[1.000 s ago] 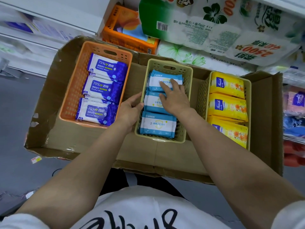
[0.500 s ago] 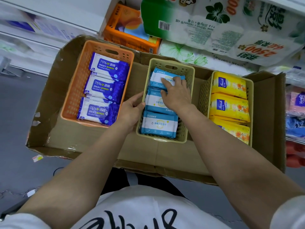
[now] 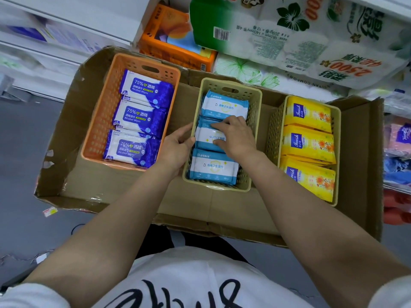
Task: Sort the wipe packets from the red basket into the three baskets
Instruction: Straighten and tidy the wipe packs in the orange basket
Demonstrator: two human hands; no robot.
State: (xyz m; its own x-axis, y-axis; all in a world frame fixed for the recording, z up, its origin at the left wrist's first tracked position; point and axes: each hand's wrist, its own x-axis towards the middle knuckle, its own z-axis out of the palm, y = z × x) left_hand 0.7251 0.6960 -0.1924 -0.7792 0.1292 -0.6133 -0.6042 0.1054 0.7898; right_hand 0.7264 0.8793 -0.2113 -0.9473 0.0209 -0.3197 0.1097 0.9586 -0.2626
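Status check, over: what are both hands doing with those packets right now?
Right hand pinching middle light-blue packet in middle basket. Left hand gripping that basket's left wall. Nothing blocking.

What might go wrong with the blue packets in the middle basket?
The right hand pinches the middle packet, which lies tight between two others, so pulling it might drag the far packet out of line. The left hand holds the beige basket by one wall, so it might tilt.
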